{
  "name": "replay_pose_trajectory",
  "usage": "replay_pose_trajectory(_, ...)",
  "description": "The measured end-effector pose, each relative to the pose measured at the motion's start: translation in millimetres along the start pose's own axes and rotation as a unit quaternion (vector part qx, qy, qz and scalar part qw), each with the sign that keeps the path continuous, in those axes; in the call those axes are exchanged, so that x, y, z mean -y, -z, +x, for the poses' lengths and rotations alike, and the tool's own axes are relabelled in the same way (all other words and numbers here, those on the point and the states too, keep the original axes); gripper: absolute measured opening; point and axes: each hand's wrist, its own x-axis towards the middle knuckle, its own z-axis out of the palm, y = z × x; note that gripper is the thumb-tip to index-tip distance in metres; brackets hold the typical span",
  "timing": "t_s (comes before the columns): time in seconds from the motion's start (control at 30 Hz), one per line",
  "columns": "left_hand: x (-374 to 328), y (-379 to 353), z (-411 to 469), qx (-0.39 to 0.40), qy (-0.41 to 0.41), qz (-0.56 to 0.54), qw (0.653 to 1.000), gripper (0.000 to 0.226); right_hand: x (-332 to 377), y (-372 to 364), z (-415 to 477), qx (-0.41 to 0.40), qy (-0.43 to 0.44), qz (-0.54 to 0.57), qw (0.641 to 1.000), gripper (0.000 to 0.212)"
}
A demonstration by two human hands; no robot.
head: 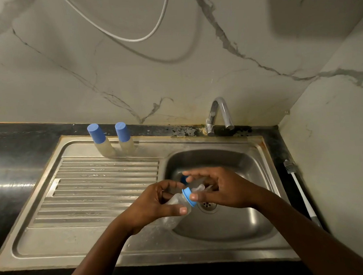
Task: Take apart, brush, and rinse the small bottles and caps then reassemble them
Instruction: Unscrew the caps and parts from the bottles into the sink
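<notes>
Left hand (154, 204) grips clear bottle (176, 199) over sink basin (230, 160); right hand (221, 190) pinches its blue collar (187, 194). Two blue-capped bottles (102, 141) (125, 138) stand upright, behind and left of basin.

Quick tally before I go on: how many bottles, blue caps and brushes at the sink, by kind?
Bottles: 3 (left standing bottle, right standing bottle, held bottle)
Tall blue caps: 2 (left cap, right cap)
Blue screw ring on the held bottle: 1
Blue piece in the basin, partly hidden: 1
Brush: 1
Total: 8
</notes>
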Motion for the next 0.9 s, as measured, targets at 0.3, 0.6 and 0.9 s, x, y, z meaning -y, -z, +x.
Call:
replay_pose_trajectory(0.3,2,-5,3,-0.007,-0.001,0.026,1.0,0.056,-4,-1,1,0.03,0.006,0.02,0.999,0.046)
replay_pose_trajectory(0.6,16,-7,7,-0.051,-0.004,0.036,0.998,0.046,-24,11,-5,-0.006,-0.014,0.025,1.0,0.05)
replay_pose_trajectory(0.9,74,-32,61,-0.223,0.006,0.171,0.96,0.047,-54,11,-19,-0.071,-0.061,0.044,0.995,0.052)
